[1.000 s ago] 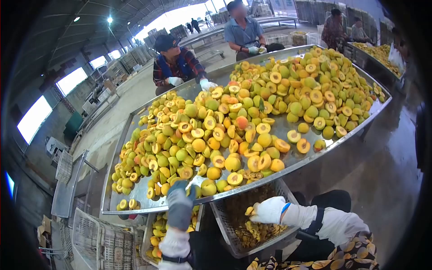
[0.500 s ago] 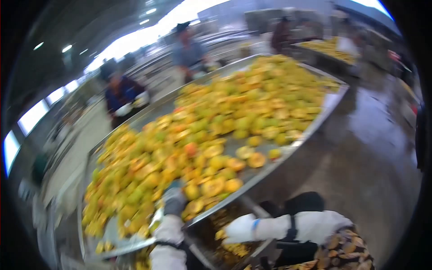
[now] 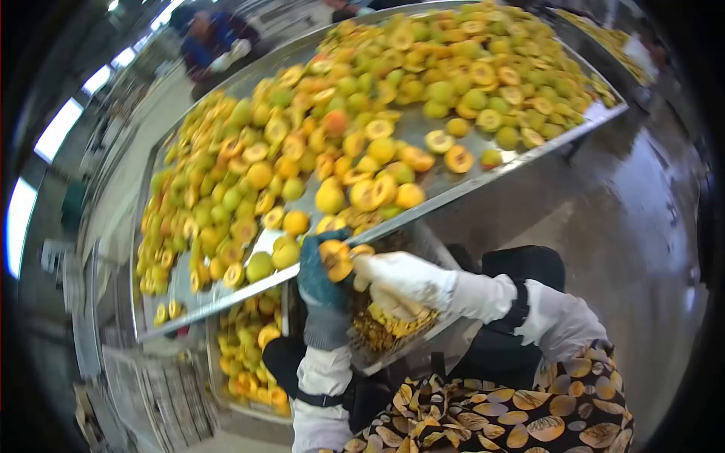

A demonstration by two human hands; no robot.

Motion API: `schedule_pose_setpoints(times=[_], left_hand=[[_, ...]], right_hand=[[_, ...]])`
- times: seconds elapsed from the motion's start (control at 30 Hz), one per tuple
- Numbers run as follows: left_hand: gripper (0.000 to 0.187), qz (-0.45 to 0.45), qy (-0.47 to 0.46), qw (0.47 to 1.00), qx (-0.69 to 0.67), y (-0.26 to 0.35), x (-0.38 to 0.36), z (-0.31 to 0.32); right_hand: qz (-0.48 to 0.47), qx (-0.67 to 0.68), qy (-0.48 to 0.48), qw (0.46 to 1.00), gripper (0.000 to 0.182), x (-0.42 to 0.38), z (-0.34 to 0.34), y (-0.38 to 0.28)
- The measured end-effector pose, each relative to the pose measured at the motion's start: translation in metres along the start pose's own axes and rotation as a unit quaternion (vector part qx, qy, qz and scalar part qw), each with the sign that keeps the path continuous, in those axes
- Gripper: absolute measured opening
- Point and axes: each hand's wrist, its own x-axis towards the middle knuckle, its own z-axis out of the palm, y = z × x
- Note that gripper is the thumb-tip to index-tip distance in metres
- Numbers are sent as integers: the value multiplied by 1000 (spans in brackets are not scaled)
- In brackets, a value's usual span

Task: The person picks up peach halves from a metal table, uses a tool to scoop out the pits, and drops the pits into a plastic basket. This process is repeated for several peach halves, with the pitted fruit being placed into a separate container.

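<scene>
My left hand (image 3: 321, 283), in a teal and grey glove, is closed around a cut yellow peach half (image 3: 336, 260) just past the near rim of the metal table (image 3: 276, 279). Its cut face with a dark hollow is turned up. My right hand (image 3: 404, 279), in a white glove, is closed with its fingertips against the peach's right side. Whatever those fingers may grip is hidden. Halved and whole yellow-green peaches (image 3: 249, 177) are heaped across the table. Below my right hand, a crate (image 3: 445, 321) holds brown and yellow pits and scraps (image 3: 377, 332).
A second crate (image 3: 215, 362) of peach halves stands below the table's near left edge. Stacked crates (image 3: 162, 396) are further left. Across the table is a person (image 3: 219, 41) in white gloves. Wet floor (image 3: 619, 226) lies to the right.
My left hand has come back from the heap with a peach half. My right hand has risen from above the crate to meet it. The view has tilted down.
</scene>
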Motion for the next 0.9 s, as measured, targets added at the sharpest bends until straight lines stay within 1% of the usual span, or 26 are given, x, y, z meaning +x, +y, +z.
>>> schedule_pose_setpoints(times=[0.03,0.07,0.1,0.13,0.17,0.23,0.27,0.3,0.33,0.37,0.4,0.43,0.5,0.53,0.6,0.63,0.67,0.7,0.73,0.77,0.8,0.87,0.9], left_hand=[[23,13,-16,998,58,-7,-1,-4],[22,-39,2,998,-40,-5,-5,-5],[25,-55,2,994,-99,-2,-4,-3],[29,-71,4,985,-158,2,-3,-1],[35,-87,8,972,-216,5,-1,1],[39,-177,16,910,-375,3,-1,3],[42,-135,11,958,-253,3,-2,5],[45,-88,6,988,-127,5,-3,8],[48,-39,2,999,1,7,-4,10],[50,-50,19,998,-41,9,-5,14],[51,-62,35,994,-81,11,-6,17],[52,-73,52,989,-120,14,-7,19],[55,-71,69,983,-155,25,-8,25],[56,-69,78,980,-172,28,-8,26],[54,-57,80,982,-160,26,-8,27],[53,-49,82,983,-155,25,-8,27],[51,-39,79,990,-108,27,-9,24],[48,-26,75,995,-66,33,-11,19],[47,-8,66,997,-37,37,-10,20],[32,84,66,994,-12,37,-11,19],[21,29,53,998,-32,19,-16,13],[20,-7,43,997,69,-67,-10,-17],[29,42,23,999,-18,-70,11,2]], right_hand=[[-42,60,-39,996,64,-2,-2,9],[-49,74,-47,995,65,-3,0,13],[-59,88,-48,993,66,-5,1,7],[-49,48,-36,997,60,-14,2,-4],[-51,11,-27,998,58,-13,-2,-4],[-52,-63,-1,997,54,-11,-2,-4],[-66,-144,35,987,50,-8,-2,-3],[-151,-236,76,957,50,-2,-5,5],[-232,-325,113,910,51,8,-7,18],[-310,-409,148,846,51,10,-6,20],[-296,-440,147,835,51,9,-5,20],[-271,-436,151,845,51,7,-3,17],[-220,-426,156,864,51,4,2,10],[-257,-422,166,853,51,10,2,16],[-331,-414,185,828,51,21,2,26],[-288,-328,123,891,51,22,0,28],[-240,-236,59,940,51,19,0,22],[-178,-127,-7,976,45,17,2,19],[-101,-6,-57,993,40,16,3,17],[-19,100,-85,991,36,16,3,14],[7,210,-164,964,25,3,-5,9],[-12,199,-148,969,34,-38,-4,-31],[-21,194,-148,970,39,-40,5,-42]])
